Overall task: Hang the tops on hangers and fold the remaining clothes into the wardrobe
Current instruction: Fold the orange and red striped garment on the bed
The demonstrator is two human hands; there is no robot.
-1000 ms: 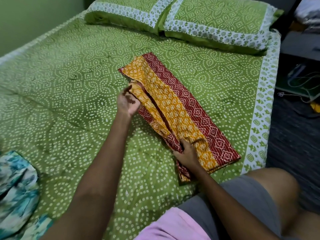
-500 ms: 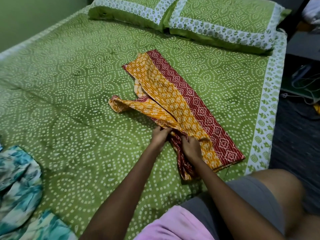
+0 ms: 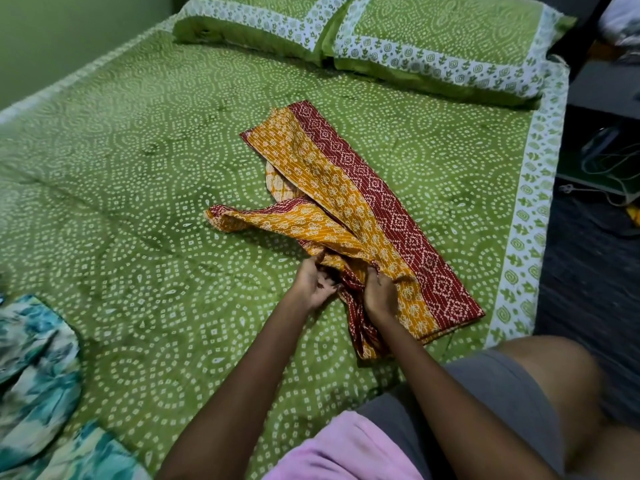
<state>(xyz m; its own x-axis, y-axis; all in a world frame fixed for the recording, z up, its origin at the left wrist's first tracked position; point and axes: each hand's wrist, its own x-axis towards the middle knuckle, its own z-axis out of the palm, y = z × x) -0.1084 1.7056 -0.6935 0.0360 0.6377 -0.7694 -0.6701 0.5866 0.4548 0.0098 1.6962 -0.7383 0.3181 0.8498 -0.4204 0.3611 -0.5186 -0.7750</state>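
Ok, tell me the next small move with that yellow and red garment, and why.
Probably fold the loose flap back over the long strip. Both the left hand and the right hand grip bunched cloth at the near end of the garment, while that flap lies splayed out to the left on the bedsheet, so the fold is not yet neat.

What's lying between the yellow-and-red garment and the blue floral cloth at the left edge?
Nothing: the head view shows only bare green bedspread between the yellow-and-red garment and the blue floral cloth.
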